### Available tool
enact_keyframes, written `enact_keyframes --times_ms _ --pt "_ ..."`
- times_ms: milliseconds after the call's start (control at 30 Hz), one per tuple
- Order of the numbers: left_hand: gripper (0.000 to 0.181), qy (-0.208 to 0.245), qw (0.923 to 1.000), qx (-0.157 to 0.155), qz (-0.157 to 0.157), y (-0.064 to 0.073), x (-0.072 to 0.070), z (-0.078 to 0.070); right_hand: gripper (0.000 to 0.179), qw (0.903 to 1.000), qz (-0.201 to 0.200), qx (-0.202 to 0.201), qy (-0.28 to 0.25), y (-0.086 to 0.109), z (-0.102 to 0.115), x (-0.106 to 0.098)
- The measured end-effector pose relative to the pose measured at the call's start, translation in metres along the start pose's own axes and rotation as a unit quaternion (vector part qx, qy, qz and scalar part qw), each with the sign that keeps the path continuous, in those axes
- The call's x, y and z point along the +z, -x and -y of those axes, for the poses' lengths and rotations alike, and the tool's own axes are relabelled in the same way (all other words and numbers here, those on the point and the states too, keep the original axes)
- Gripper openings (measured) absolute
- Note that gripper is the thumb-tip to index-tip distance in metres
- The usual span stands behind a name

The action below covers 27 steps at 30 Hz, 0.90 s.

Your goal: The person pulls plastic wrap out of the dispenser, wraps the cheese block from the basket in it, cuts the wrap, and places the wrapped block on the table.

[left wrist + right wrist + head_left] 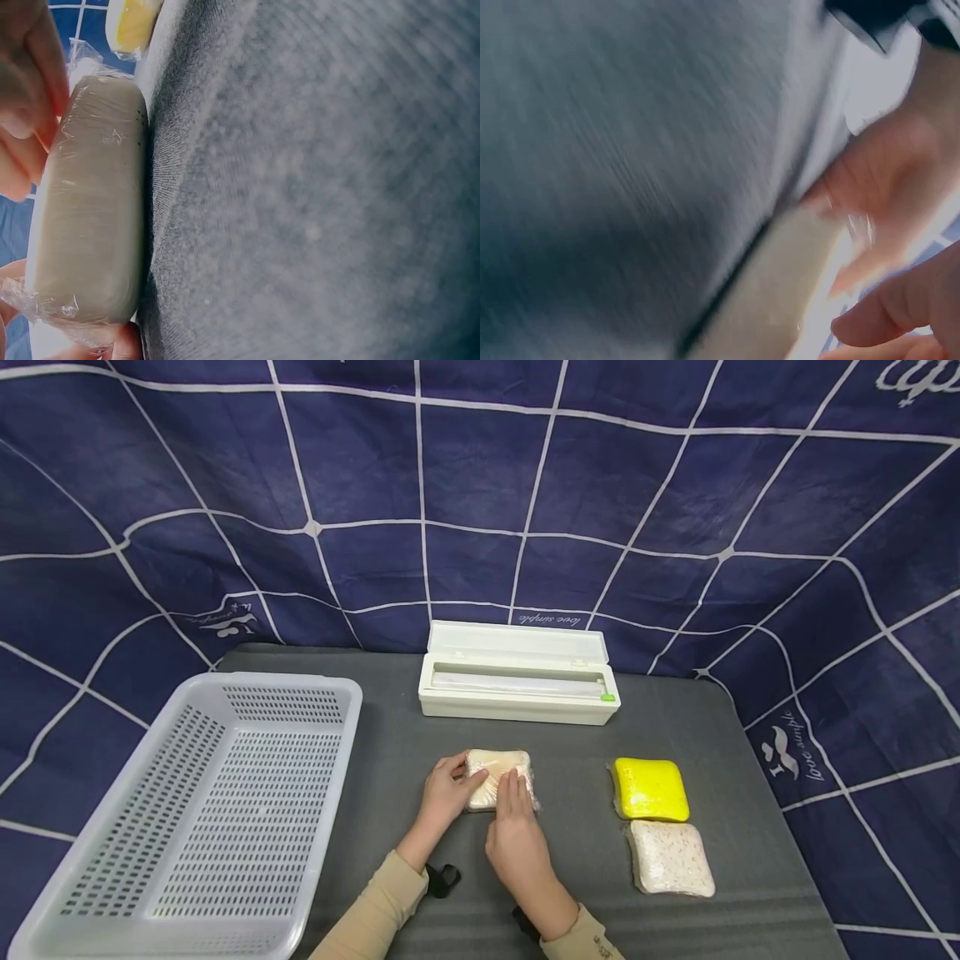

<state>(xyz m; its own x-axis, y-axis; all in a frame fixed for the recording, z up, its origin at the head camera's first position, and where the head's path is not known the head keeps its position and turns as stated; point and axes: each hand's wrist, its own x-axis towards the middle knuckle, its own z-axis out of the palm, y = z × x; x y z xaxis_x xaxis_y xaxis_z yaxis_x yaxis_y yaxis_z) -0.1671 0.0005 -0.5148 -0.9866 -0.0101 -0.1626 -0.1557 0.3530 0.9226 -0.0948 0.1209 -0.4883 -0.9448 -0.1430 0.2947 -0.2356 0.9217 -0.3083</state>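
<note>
A cream-coloured, rounded square block (pixel 487 764) in clear plastic film lies on the grey table between the two hands. At its left edge, my left hand (pixel 444 793) grips it with the thumb on top and the fingers along the side. My right hand (pixel 519 843) lays nearly straight fingers on the right part of its top. The left wrist view shows the block (pixel 94 202) side-on, with loose film bunched at its ends and a few dark dots near one edge. In the right wrist view, blurred, the block (pixel 769 292) is partly cut off.
Behind the block stands a white film dispenser box (pixel 517 708), lid up, with a roll inside and a green slider. A yellow wrapped block (pixel 651 789) and a speckled white one (pixel 671 858) lie at the right. A large perforated plastic basket (pixel 341 793) fills the left side.
</note>
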Motion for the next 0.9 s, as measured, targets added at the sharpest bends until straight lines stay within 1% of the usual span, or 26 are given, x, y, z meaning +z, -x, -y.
enact_keyframes --times_ms 67,133,200,267,333,367,433,500,567,633,700,733,800,833,867,900 --pt "0.055 -0.003 1.0000 0.002 0.001 0.000 0.000 0.000 0.046 0.9988 -0.024 0.024 -0.035 -0.006 -0.004 -0.006" --pt "0.055 -0.005 1.0000 0.006 0.002 0.000 -0.001 0.000 0.044 0.9952 -0.052 0.050 -0.066 -0.014 -0.011 -0.012" --pt "0.055 -0.003 1.0000 0.006 0.003 0.000 -0.001 0.000 0.045 0.9915 -0.060 0.073 -0.090 -0.022 -0.020 -0.015" --pt "0.055 -0.001 0.9999 0.010 0.003 0.000 -0.001 0.000 0.048 0.9903 -0.040 0.088 -0.100 -0.029 -0.028 -0.016" --pt "0.055 -0.001 1.0000 0.008 0.003 0.000 -0.001 -0.001 0.052 0.9894 0.005 0.092 -0.112 -0.034 -0.034 -0.015" --pt "0.055 -0.001 1.0000 0.006 0.002 0.001 -0.001 -0.001 0.053 0.9887 0.028 0.090 -0.117 -0.035 -0.035 -0.013" --pt "0.055 -0.002 1.0000 0.003 0.002 0.001 0.000 -0.002 0.055 0.9884 0.072 0.078 -0.109 -0.034 -0.036 -0.009" --pt "0.055 -0.002 1.0000 0.002 0.003 0.001 0.000 -0.003 0.055 0.9892 0.098 0.060 -0.090 -0.031 -0.034 -0.005" --pt "0.055 -0.003 1.0000 -0.001 0.002 0.001 0.000 -0.003 0.055 0.9918 0.106 0.039 -0.059 -0.028 -0.031 -0.001" --pt "0.056 -0.004 1.0000 0.000 0.000 0.001 0.000 -0.003 0.055 0.9934 0.108 0.027 -0.029 -0.027 -0.029 0.001" --pt "0.056 -0.008 1.0000 -0.001 -0.002 0.001 -0.001 -0.003 0.055 0.9937 0.106 0.027 -0.025 -0.027 -0.028 0.000" --pt "0.056 -0.009 0.9999 -0.002 -0.003 0.001 -0.001 -0.003 0.055 0.9934 0.104 0.033 -0.034 -0.027 -0.028 -0.001" --pt "0.056 -0.011 0.9999 -0.003 -0.003 0.002 -0.002 -0.003 0.055 0.9909 0.095 0.064 -0.071 -0.027 -0.031 -0.006" --pt "0.056 -0.012 0.9999 -0.003 -0.003 0.002 -0.002 -0.003 0.055 0.9875 0.086 0.090 -0.097 -0.025 -0.032 -0.009" --pt "0.056 -0.011 0.9999 -0.004 -0.001 0.002 -0.002 -0.003 0.055 0.9817 0.076 0.122 -0.124 -0.023 -0.034 -0.012" --pt "0.056 -0.009 0.9999 -0.005 0.001 0.002 -0.002 -0.003 0.055 0.9733 0.066 0.159 -0.152 -0.021 -0.036 -0.015"
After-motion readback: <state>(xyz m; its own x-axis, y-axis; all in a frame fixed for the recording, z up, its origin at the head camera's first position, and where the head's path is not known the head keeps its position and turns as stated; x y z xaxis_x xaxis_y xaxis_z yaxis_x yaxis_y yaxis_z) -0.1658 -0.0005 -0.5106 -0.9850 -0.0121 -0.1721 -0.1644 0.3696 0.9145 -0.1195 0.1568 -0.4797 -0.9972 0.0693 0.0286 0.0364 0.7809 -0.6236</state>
